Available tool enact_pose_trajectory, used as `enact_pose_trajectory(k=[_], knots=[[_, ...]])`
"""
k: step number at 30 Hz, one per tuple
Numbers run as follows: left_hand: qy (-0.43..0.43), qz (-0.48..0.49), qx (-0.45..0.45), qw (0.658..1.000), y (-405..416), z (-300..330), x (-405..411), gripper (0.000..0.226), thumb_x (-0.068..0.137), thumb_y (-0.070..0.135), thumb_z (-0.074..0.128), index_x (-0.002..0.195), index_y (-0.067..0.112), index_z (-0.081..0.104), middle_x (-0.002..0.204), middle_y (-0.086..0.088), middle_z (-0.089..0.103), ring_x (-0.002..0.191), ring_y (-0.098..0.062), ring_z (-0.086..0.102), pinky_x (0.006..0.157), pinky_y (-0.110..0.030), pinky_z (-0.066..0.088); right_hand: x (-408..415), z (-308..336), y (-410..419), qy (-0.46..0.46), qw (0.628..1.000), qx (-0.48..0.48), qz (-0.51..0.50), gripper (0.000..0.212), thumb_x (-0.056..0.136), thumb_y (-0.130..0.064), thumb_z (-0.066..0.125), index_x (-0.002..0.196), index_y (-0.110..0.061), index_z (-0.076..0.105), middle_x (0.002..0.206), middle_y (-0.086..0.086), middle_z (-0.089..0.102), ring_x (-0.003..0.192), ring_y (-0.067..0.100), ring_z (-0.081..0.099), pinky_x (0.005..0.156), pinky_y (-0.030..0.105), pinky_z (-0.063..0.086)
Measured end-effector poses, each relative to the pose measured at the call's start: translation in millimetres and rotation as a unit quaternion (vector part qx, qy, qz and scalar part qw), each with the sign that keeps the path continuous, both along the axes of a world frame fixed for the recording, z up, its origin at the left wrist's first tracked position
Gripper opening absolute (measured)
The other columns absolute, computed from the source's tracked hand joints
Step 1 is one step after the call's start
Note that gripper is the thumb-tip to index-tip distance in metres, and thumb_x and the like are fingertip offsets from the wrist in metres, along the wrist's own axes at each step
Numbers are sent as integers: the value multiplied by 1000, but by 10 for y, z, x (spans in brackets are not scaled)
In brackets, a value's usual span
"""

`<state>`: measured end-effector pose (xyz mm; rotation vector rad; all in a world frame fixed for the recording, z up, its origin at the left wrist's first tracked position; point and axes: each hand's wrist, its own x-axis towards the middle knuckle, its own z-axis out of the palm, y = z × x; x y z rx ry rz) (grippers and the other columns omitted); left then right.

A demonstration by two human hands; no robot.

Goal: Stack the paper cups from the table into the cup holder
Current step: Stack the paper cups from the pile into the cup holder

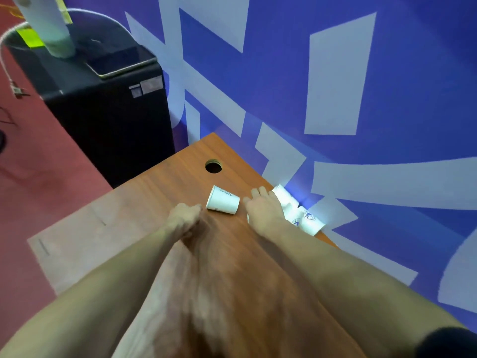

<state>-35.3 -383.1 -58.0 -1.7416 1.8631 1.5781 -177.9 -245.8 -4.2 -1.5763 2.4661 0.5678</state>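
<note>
A white paper cup (223, 200) lies on its side on the wooden table (232, 267), mouth to the left. Just left of it my left hand (184, 215) is curled into a loose fist that holds nothing; whether it touches the cup I cannot tell. My right hand (262, 209) lies to the right of this cup, fingers stretched forward. Beside that hand, several more white cups (308, 219) lie tipped over along the table's far right edge, partly hidden by it. A tall white tube, perhaps the cup holder (45, 24), rises at the top left.
A black cabinet (108, 104) stands beyond the table's left corner, with a dark tablet (120, 60) on top. A round cable hole (213, 166) sits near the table's far end. A blue and white wall (335, 86) runs close along the right edge. Red floor (38, 164) lies to the left.
</note>
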Motion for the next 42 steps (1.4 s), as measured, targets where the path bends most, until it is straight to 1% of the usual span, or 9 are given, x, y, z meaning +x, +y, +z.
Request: enact_pose_trajectory(k=[5,8,11,15,25,31,36,39,42], knots=[[-18,34,112,993,-86,-272,-185,35,88,32,43,60,12,52,46,-5,45,33,-16,32,46,-18,19,-156,-412,-339,102,987,117,49,38,89,-23,52,127,-21,55,124,7,49,117,30,37,97,41,31],[-27,21,185,982,-112,-350,-267,33,88,34,40,60,16,46,45,0,38,31,-12,24,44,-13,13,-184,-599,-395,138,973,181,43,36,89,-26,47,124,-23,55,118,4,54,109,28,42,90,42,31],[-23,19,248,968,-143,-394,-337,31,87,35,37,62,17,44,45,5,32,32,-10,19,40,-10,11,-197,-657,-421,140,968,203,41,28,87,-24,47,112,-23,58,106,1,59,97,25,47,81,41,29],[5,36,277,960,-117,-424,-437,24,86,23,32,66,18,45,45,8,29,30,-7,17,37,-10,10,-225,-662,-405,105,974,200,28,22,85,-20,51,104,-26,61,99,-4,64,96,24,53,87,41,32],[25,37,196,980,-10,-286,-484,21,84,20,37,64,19,45,48,5,35,30,-10,22,38,-11,14,-268,-509,-74,44,991,127,9,30,90,-24,57,120,-23,58,115,7,54,106,30,50,85,44,39],[43,27,119,992,150,71,-421,15,74,19,41,65,15,51,57,-2,46,34,-14,27,42,-13,19,-211,-132,233,-50,998,18,-21,32,94,-27,56,122,-15,50,116,13,52,104,32,55,74,37,36],[45,-5,60,997,446,394,-269,16,81,14,45,67,11,52,44,-1,42,34,-15,29,45,-16,18,-98,245,600,-152,974,-64,-156,29,93,-34,57,107,-10,60,105,13,54,98,34,58,69,33,38],[38,-44,38,998,648,594,-134,16,81,15,45,68,11,53,47,-2,43,33,-16,31,44,-16,19,-3,405,855,-189,953,-91,-217,25,90,-39,58,84,-15,59,94,10,56,92,28,58,64,30,37],[26,-85,14,996,844,776,-11,14,78,14,46,67,11,54,51,-4,47,39,-17,34,45,-16,22,111,559,1140,-188,947,-118,-233,30,91,-42,59,79,-15,61,89,8,58,82,25,56,60,30,36]])
